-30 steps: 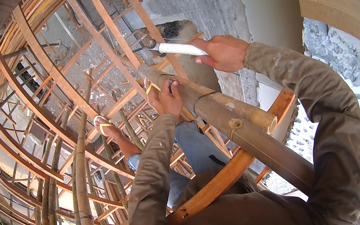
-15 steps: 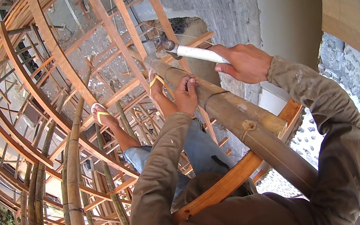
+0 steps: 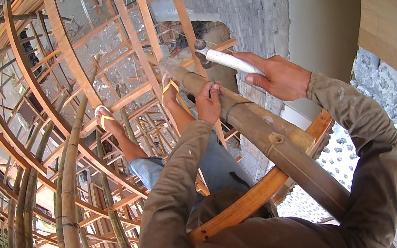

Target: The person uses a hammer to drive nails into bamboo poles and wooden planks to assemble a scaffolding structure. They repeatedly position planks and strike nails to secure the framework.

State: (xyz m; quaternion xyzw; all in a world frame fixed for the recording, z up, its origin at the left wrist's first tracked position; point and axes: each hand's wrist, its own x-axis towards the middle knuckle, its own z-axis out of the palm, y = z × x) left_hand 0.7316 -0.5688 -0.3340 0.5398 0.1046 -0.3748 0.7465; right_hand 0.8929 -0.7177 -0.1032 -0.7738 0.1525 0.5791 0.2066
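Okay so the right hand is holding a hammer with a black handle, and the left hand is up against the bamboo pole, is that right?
Not quite: the handle is white, not black, as the head view shows. The right hand does hold the hammer, with the left hand against the bamboo pole.

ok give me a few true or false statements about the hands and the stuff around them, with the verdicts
1. The right hand grips a hammer. True.
2. The hammer's handle is black. False: it is white.
3. The left hand is at a thick bamboo pole. True.
4. Both forearms are bare. False: brown sleeves cover them.
5. The sandals have yellow straps. True.
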